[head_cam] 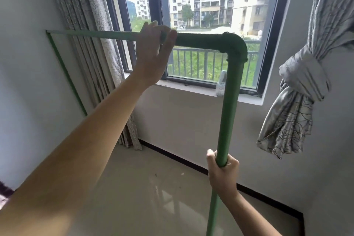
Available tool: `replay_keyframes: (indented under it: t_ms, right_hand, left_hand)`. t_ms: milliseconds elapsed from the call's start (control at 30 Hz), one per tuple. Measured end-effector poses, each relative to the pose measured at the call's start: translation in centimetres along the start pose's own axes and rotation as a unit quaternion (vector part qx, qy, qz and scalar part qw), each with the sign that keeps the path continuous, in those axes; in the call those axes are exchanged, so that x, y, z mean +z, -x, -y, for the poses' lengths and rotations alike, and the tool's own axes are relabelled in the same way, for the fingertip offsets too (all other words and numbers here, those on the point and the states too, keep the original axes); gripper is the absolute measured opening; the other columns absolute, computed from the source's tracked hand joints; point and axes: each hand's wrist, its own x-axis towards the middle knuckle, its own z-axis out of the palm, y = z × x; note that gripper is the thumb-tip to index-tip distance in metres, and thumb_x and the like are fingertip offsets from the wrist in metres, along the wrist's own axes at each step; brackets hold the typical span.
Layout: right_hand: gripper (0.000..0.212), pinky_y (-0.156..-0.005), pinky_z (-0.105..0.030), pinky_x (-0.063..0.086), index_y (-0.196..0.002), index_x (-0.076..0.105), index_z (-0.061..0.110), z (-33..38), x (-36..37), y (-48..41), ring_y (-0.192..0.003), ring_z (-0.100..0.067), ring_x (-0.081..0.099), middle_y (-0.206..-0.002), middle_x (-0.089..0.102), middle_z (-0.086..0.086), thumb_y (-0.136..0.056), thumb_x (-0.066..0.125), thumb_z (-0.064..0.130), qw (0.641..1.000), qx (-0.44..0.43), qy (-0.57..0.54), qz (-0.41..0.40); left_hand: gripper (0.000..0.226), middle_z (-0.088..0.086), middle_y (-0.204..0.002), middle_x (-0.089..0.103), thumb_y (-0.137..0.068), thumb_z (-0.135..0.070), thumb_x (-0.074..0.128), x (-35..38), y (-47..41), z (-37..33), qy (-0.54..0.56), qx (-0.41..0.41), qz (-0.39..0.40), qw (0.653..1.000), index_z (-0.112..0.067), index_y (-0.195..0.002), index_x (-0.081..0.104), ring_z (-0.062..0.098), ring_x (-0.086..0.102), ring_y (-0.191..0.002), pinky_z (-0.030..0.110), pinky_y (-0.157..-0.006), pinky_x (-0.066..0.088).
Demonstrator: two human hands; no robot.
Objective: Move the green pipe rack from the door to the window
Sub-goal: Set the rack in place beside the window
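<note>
The green pipe rack [230, 90] stands in front of the window [201, 25]. Its top bar runs from a far corner at the left to a dark elbow joint at the right, and a post drops from that joint to the floor. My left hand [153, 53] rests on the top bar with the fingers loosened and spread over it. My right hand [222, 170] is wrapped around the near post at about mid height. The far post shows as a thin green line against the left wall. The rack's feet are out of view.
A patterned curtain [92, 44] hangs at the left of the window, and a knotted curtain [295, 101] hangs at the right. A white window sill [191, 88] holds a small brush. The tiled floor [153, 188] meets a dark skirting along the wall.
</note>
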Motion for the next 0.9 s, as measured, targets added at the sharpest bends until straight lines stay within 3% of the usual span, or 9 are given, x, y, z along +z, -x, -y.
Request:
replay_keyframes:
  t_ms: [67,133,200,267,467,600,733,800,900]
  right_hand:
    - [0.053,-0.042,-0.027,0.027,-0.049,0.025,0.018,-0.5,-1.3,-1.4,-0.039,-0.012,0.027,-0.042,0.025,0.007,-0.085,0.062,0.007,1.000,-0.002,0.003,-0.005]
    - [0.053,-0.040,-0.024,0.028,-0.049,0.025,0.017,-1.1,-2.8,-2.7,-0.036,-0.009,0.027,-0.041,0.026,0.009,-0.085,0.062,0.007,1.000,-0.012,0.009,0.001]
    - [0.053,-0.038,-0.023,0.028,-0.047,0.027,0.018,-1.4,-3.9,-3.4,-0.034,-0.007,0.028,-0.040,0.028,0.009,-0.084,0.063,0.007,1.000,-0.024,0.013,0.010]
    - [0.052,-0.038,-0.027,0.029,-0.046,0.028,0.020,-1.8,-5.9,-4.7,-0.035,-0.009,0.030,-0.039,0.029,0.008,-0.083,0.063,0.009,0.999,-0.029,0.016,0.018]
    - [0.045,-0.040,-0.021,0.028,-0.042,0.041,0.031,-2.8,-12.7,-9.0,-0.037,-0.008,0.026,-0.039,0.031,0.004,-0.079,0.063,0.017,0.994,-0.077,0.073,0.005]
    - [0.041,-0.040,-0.027,0.033,-0.045,0.044,0.032,-4.3,-15.8,-12.1,-0.037,-0.009,0.028,-0.038,0.029,0.006,-0.080,0.062,0.024,0.991,-0.074,0.110,-0.013]
    - [0.035,-0.039,-0.030,0.035,-0.046,0.049,0.033,-5.2,-17.3,-13.9,-0.035,-0.010,0.032,-0.037,0.033,0.006,-0.079,0.062,0.030,0.991,-0.053,0.118,-0.030]
    - [0.040,-0.038,-0.032,0.037,-0.045,0.045,0.025,-5.4,-17.2,-14.1,-0.034,-0.011,0.035,-0.037,0.036,0.005,-0.080,0.061,0.034,0.993,-0.045,0.107,-0.019]
    - [0.046,-0.037,-0.038,0.040,-0.052,0.038,0.020,-5.5,-17.1,-13.9,-0.033,-0.019,0.040,-0.038,0.040,-0.003,-0.085,0.059,0.045,0.993,-0.059,0.106,0.001]
  left_hand:
    - [0.064,0.016,-0.157,0.018,-0.090,-0.068,0.037,1.6,-0.6,-1.0,0.073,-0.129,-0.016,0.989,-0.023,-0.134,0.042,0.027,0.018,-0.145,0.051,-0.121,0.012]
    - [0.098,0.012,-0.162,-0.004,-0.083,-0.063,0.058,2.9,-1.7,-2.8,0.188,-0.289,-0.071,0.936,-0.014,-0.151,0.007,0.025,0.002,-0.150,0.047,-0.121,0.005]
    - [0.114,0.011,-0.159,0.015,-0.075,-0.044,0.077,3.7,-3.3,-3.9,0.343,-0.378,-0.086,0.856,-0.004,-0.150,0.001,0.024,0.016,-0.147,0.045,-0.124,0.011]
    - [0.103,0.009,-0.145,0.035,-0.058,-0.026,0.080,5.1,-4.6,-5.0,0.390,-0.395,-0.088,0.827,0.001,-0.141,0.026,0.021,0.034,-0.135,0.046,-0.122,0.019]
    - [0.092,0.008,-0.126,0.044,-0.045,-0.025,0.076,9.8,-6.5,-8.5,0.375,-0.383,-0.119,0.836,-0.001,-0.126,0.042,0.020,0.045,-0.125,0.041,-0.115,0.034]
    - [0.094,0.003,-0.114,0.042,-0.046,-0.024,0.077,13.8,-7.7,-10.6,0.400,-0.371,-0.100,0.832,-0.008,-0.127,0.033,0.018,0.047,-0.121,0.036,-0.114,0.033]
    - [0.135,0.002,-0.141,0.029,-0.045,-0.036,0.079,17.0,-8.0,-10.3,0.414,-0.379,-0.077,0.824,-0.018,-0.150,-0.004,0.019,0.035,-0.132,0.039,-0.115,0.022]
    - [0.133,0.003,-0.151,0.020,-0.050,-0.049,0.074,18.0,-7.9,-9.8,0.357,-0.375,-0.092,0.850,-0.016,-0.151,-0.007,0.023,0.026,-0.139,0.046,-0.120,0.018]
    - [0.101,0.015,-0.160,0.007,-0.070,-0.063,0.054,18.4,-7.2,-9.5,0.154,-0.310,-0.148,0.927,-0.010,-0.149,0.020,0.031,0.010,-0.147,0.052,-0.121,0.019]
